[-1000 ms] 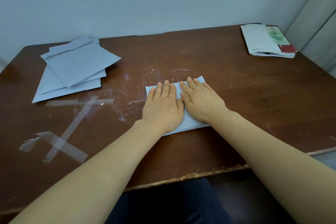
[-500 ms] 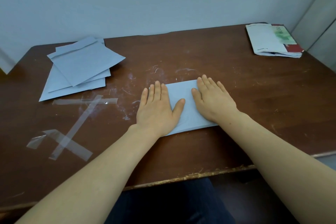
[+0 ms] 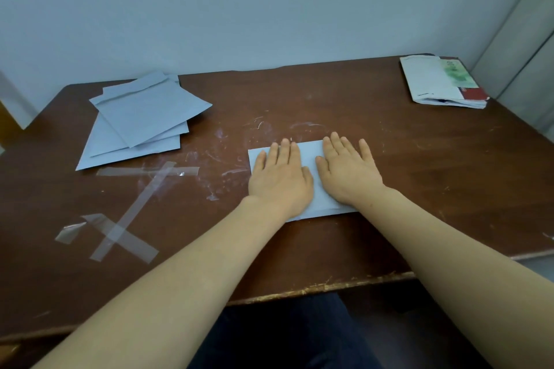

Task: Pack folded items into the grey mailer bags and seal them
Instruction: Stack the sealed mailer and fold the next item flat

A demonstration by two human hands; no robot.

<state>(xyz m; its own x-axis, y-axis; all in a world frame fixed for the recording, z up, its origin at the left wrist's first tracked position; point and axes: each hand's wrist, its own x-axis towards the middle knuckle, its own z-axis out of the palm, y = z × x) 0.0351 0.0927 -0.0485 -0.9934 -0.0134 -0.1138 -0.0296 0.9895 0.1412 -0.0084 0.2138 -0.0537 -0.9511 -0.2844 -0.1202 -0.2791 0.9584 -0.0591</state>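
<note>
A grey mailer bag (image 3: 310, 153) lies flat on the brown table (image 3: 419, 165), near its front middle. My left hand (image 3: 280, 178) presses on the bag's left half with straight fingers. My right hand (image 3: 349, 171) lies flat on the bag's right half, fingers spread. A narrow strip of the bag shows between the two hands. A loose pile of several grey mailer bags (image 3: 141, 120) lies at the table's back left.
A stack of folded printed items (image 3: 440, 81) sits at the back right corner. Strips of clear tape (image 3: 135, 210) stick to the table at the left. The table's worn front edge (image 3: 314, 290) runs below my forearms. A wall stands behind.
My hands were together in the bag's middle, then spread apart towards its sides. Now they have drawn closer again, still flat on the bag.
</note>
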